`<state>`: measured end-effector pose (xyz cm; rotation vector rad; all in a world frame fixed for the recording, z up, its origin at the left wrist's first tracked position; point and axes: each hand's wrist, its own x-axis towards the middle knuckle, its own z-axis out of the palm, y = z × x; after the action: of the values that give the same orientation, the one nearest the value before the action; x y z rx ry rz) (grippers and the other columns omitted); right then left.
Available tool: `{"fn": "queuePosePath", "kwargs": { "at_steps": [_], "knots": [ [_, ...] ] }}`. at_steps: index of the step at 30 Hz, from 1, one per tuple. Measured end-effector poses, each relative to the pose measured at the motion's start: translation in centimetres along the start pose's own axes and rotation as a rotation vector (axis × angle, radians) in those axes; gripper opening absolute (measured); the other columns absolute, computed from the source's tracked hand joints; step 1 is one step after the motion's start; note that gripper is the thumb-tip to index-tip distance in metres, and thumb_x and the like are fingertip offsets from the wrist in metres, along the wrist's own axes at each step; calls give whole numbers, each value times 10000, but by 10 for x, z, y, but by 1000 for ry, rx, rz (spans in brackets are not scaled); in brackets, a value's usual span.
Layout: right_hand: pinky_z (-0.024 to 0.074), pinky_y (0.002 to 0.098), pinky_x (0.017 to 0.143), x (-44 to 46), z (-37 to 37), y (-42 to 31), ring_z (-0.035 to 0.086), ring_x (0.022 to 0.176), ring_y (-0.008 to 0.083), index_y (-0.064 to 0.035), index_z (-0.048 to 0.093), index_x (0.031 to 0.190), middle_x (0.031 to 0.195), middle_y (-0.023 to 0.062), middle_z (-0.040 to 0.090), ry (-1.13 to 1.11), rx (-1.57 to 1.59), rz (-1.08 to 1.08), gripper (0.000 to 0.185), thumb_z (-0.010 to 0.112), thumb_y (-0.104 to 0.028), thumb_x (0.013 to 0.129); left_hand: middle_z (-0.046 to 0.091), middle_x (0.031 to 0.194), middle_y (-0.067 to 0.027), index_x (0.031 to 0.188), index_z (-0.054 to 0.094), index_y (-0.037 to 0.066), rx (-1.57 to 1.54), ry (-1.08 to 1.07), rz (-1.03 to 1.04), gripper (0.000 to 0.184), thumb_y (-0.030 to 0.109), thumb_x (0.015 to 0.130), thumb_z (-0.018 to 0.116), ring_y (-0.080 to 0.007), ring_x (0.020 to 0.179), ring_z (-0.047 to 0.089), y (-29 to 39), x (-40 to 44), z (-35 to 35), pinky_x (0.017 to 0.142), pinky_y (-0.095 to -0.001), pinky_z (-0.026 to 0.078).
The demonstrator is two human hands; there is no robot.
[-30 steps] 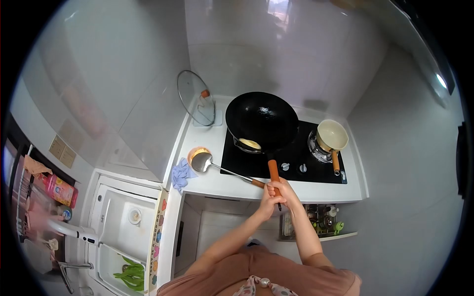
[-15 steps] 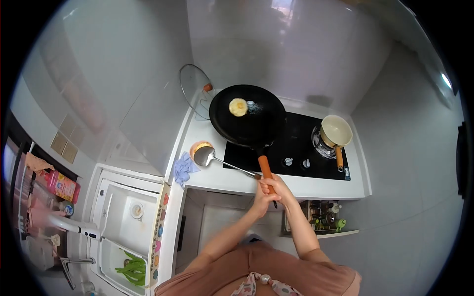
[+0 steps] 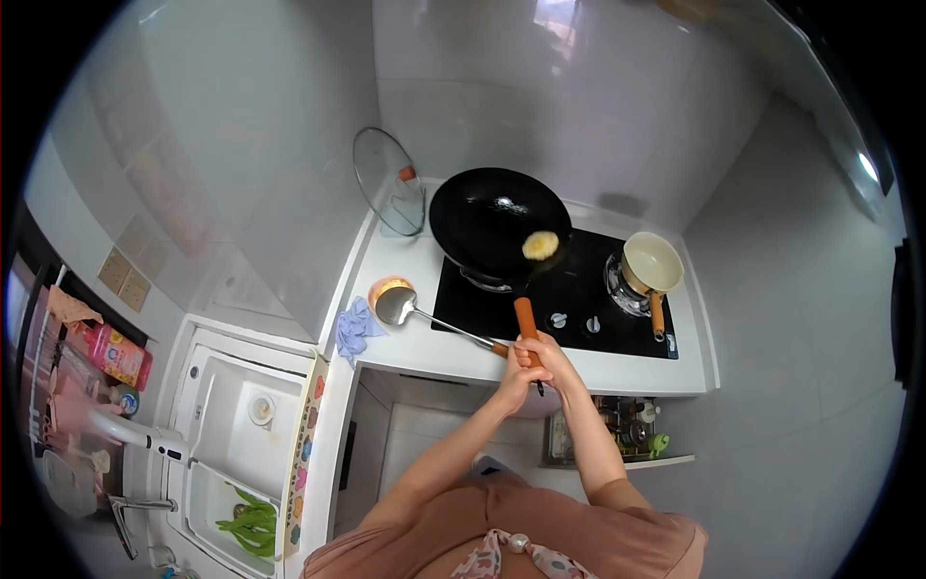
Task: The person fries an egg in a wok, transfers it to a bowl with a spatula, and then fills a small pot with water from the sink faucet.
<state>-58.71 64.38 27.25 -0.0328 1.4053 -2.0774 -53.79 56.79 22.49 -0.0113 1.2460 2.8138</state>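
Both of my hands are closed around the orange handle (image 3: 525, 317) of a black frying pan (image 3: 487, 217), the left hand (image 3: 517, 378) overlapping the right hand (image 3: 550, 363). The pan is tilted over the left side of the stove. A fried egg (image 3: 540, 245) lies near its right lower rim. Beside my left hand is a metal spatula (image 3: 395, 305), its head resting on a small orange-rimmed bowl (image 3: 388, 284). The spatula's handle passes behind my hands, and I cannot tell whether they touch it.
A cream saucepan (image 3: 652, 262) sits on the right burner of the black stove (image 3: 574, 280). A glass lid (image 3: 388, 179) leans at the back left. Near the bowl lies a blue cloth (image 3: 356, 327). Green vegetables (image 3: 250, 527) are in the sink (image 3: 236, 420). An open drawer (image 3: 617, 429) sticks out below.
The pan has shifted slightly right and tilted differently. The fried egg has slid from the pan's upper left to its right lower rim. Both hands keep their grip.
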Motion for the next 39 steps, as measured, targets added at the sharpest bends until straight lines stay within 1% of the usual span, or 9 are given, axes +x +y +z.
{"fn": "queuePosePath", "kwargs": {
  "at_steps": [6,9,11,15,16,24,33,37,39],
  "knots": [
    [350,201,432,-21,3,8,431,497,97,-31,422,763,613,29,440,-5,-32,38,121,537,-68,763,388,925,-38,1099,312,61,40,97,-17,704,23,497,673,-141,883,454,-6,-23,9,736,-256,434],
    [344,203,426,-41,-3,12,430,490,94,-33,428,762,612,27,437,-8,-44,30,115,538,-68,762,353,939,-30,1133,299,77,62,69,-4,770,36,477,699,-127,877,421,-15,-39,18,743,-246,425],
    [341,203,426,-52,-6,9,431,485,93,-38,437,757,604,29,439,34,-45,35,114,546,-71,754,347,962,-34,1187,278,82,59,38,-9,825,35,484,707,-138,926,395,-32,-42,20,829,-257,385],
    [354,216,438,-49,-21,0,431,481,103,-36,442,739,574,39,440,66,-131,-6,112,539,-90,750,361,984,-42,1175,299,50,25,9,-65,774,42,500,678,-157,953,402,-26,-28,33,843,-274,373],
    [354,216,439,-41,-23,-1,430,485,103,-34,442,735,577,38,442,88,-120,-25,113,537,-93,754,413,952,-30,1050,360,86,28,-7,-28,595,-39,525,610,-135,899,469,-31,-16,27,753,-261,438],
    [394,205,456,18,-12,3,475,510,108,-25,449,741,605,41,478,68,-42,-41,116,551,-77,756,462,961,-36,1075,384,79,-26,-60,-40,565,-47,559,575,-152,934,488,8,15,1,787,-264,431],
    [343,192,430,-41,0,11,426,509,75,-21,451,822,632,28,452,53,-2,12,126,553,-71,768,424,1021,-43,1231,274,90,28,-41,-38,793,-77,536,617,-151,958,483,-13,-32,9,757,-263,462],
    [373,216,452,-42,-6,5,456,506,106,-26,441,763,605,47,462,89,14,-16,98,524,-77,767,426,1003,-55,1181,312,70,49,9,-63,704,-60,549,594,-150,948,474,-10,-28,21,744,-256,455],
    [366,226,454,-25,-9,2,455,494,120,-30,440,661,556,48,453,126,-92,-76,134,505,-98,756,401,993,-39,1195,307,59,21,-33,-85,741,18,534,641,-147,956,437,-18,-7,7,806,-254,402]
  ]
}}
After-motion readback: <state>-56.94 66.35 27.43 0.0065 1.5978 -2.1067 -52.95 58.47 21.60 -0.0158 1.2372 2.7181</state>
